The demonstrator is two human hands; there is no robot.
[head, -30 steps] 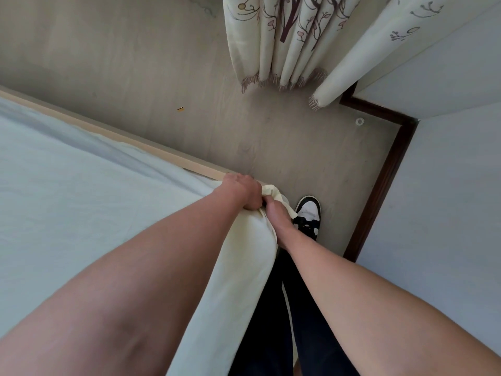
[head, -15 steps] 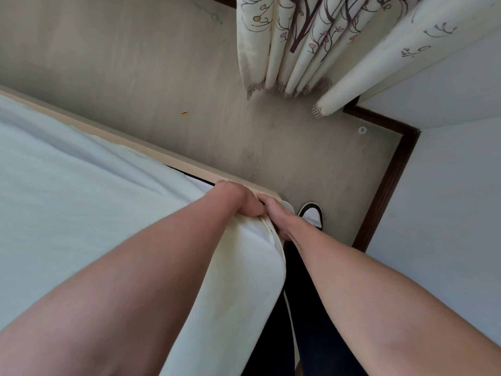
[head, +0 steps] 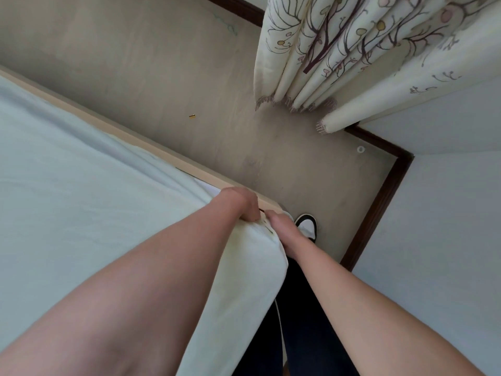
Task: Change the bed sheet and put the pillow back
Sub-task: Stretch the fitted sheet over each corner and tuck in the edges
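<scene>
Bed corner, sheet fitting in progress. Left hand (head: 242,203): fingers curled tight round a bunched fold of the pale sheet (head: 81,213) at the mattress corner, apparently to draw the cloth taut over the top. Right hand (head: 282,226): just beside the left, nearly touching it, fingers turned down over the sheet's hem at the corner edge; whether they pinch the cloth or only press it cannot be told, likely tucking it down the side. Sheet: spread over the mattress behind and to the left of the grip, hanging in a fold below it. Wooden bed frame (head: 162,156): runs just beyond the grip. Shoe (head: 307,226): on the floor (head: 135,63) beside the right hand. Patterned curtain (head: 339,50): well beyond. Pillow: not in view. Brands, labels, writing: none legible.
</scene>
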